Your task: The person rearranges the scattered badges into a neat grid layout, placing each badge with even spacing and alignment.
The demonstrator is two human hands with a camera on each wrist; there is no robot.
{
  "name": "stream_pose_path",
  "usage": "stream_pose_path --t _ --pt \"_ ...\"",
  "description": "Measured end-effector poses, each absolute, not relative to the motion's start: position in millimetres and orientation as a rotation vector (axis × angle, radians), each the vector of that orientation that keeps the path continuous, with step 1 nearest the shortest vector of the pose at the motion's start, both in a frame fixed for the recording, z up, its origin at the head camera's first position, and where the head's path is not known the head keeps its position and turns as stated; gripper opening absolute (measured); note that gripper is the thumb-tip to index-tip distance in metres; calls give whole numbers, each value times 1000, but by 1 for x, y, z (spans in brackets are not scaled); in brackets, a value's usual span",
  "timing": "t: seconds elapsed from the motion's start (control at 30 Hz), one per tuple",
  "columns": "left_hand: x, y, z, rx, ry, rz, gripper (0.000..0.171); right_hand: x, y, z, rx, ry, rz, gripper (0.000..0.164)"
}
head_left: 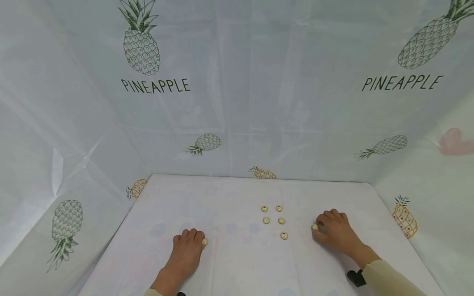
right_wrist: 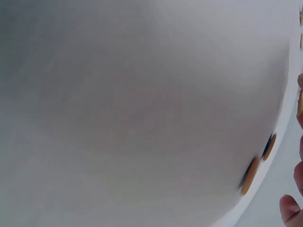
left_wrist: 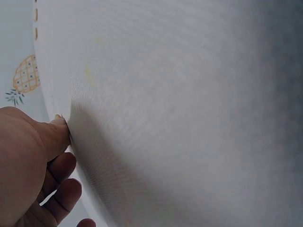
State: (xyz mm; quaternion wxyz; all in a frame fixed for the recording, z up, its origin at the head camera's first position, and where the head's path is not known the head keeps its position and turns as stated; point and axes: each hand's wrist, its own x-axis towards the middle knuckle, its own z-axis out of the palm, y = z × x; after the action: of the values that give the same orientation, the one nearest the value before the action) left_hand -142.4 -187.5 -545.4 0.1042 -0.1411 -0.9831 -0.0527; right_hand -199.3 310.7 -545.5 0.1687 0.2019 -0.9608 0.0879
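My left hand (head_left: 187, 251) pinches a small cream disc (head_left: 205, 241) by its edge, low over the left half of the white-covered table. In the left wrist view, thumb and fingertips of that hand (left_wrist: 33, 151) meet close to the cloth. Right of the middle, my right hand (head_left: 336, 231) grips a similar cream disc (head_left: 314, 227) between thumb and fingers. The right wrist view catches only part of this hand (right_wrist: 297, 177) at its edge, around a tan disc rim (right_wrist: 300, 101). Between the hands lie several more discs (head_left: 281, 220), each with a dark mark.
The loose discs form two short rows, with a single disc (head_left: 284, 235) nearer me. A white cloth (head_left: 244, 267) covers the table. Pineapple-printed sheeting (head_left: 259, 102) hangs behind and at both sides. Black wrist gear (head_left: 356, 278) sits by the right sleeve.
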Motion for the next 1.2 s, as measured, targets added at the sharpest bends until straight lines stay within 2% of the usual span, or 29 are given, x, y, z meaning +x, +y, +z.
stream_pose_path --t 0.37,0.87,1.2 --pt "-140 -187 -542 -408 -2941 -189 22 -195 272 -543 598 -2760 206 20" --pt "-138 -186 -537 -399 -2959 -178 21 -188 229 -540 826 -2621 242 24" --pt "-141 -187 -541 -413 -2941 -161 23 -195 200 -542 886 -2660 204 17"
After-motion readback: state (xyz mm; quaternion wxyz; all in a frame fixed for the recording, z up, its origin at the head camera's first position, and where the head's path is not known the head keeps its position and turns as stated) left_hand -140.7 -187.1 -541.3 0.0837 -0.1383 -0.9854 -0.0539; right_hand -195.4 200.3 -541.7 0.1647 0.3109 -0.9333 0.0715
